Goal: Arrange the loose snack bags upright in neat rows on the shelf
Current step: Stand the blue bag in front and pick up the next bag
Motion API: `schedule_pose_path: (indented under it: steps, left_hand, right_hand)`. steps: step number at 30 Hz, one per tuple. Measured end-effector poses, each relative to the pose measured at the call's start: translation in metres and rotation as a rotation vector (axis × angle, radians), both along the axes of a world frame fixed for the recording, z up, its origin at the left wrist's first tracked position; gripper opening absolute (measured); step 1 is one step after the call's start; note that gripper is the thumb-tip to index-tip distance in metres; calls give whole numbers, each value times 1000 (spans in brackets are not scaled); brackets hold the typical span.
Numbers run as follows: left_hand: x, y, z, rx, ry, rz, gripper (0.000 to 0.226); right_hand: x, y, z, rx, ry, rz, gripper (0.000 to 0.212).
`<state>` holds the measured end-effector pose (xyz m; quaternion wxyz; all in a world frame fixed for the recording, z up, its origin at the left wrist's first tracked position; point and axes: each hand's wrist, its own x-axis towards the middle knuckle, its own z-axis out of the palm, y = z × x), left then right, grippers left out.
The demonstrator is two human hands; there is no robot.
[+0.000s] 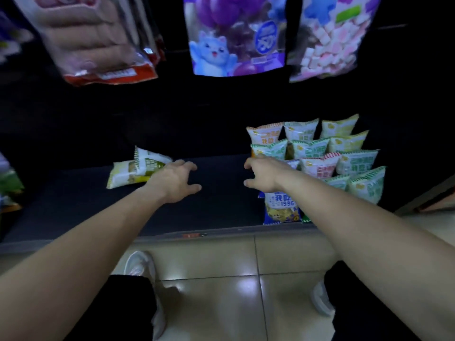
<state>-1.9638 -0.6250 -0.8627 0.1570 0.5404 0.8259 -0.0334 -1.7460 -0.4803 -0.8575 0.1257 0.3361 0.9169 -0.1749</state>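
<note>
Two loose white-and-green snack bags (pixel 138 168) lie flat at the back left of the dark shelf (pixel 216 205). My left hand (pixel 176 179) hovers just right of them, fingers spread and holding nothing. Several small snack bags (pixel 317 153) stand upright in rows at the shelf's right side. A blue bag (pixel 282 209) stands at the front of those rows. My right hand (pixel 264 173) reaches toward the left edge of the rows, fingers loosely spread, holding nothing.
Larger bags hang above on hooks: a red-and-clear pack (pixel 98 45), a purple cat bag (pixel 234 38) and a marshmallow bag (pixel 330 43). The shelf's front lip (pixel 197 236) runs across. Below are beige floor tiles (pixel 206 259) and my white shoes (pixel 140 264).
</note>
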Motion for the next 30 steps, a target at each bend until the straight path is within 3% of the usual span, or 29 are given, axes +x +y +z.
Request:
schedule_pose_path:
  steps: [9,19,23,27,30]
  left_hand:
    - [-131,-64,-7,-40,-23,217,70]
    - [-240,-78,-76,84,-70,361,65]
    - [-252,-68,-112,174,-120,417,60]
    - [-260,-64,-139,272,-185,520,55]
    - [-268,-68,-147,288,-181,554,56]
  right_hand:
    - [-143,-35,-40,-66,10,62,64]
    - [-303,-43,-154,-165,170,13,60]
    - [-340,-41,-185,-88,382,-27,78]
    - [-369,-45,-206,-43,401,-23,95]
    - [-385,-46,-212,-33,428,-79,95]
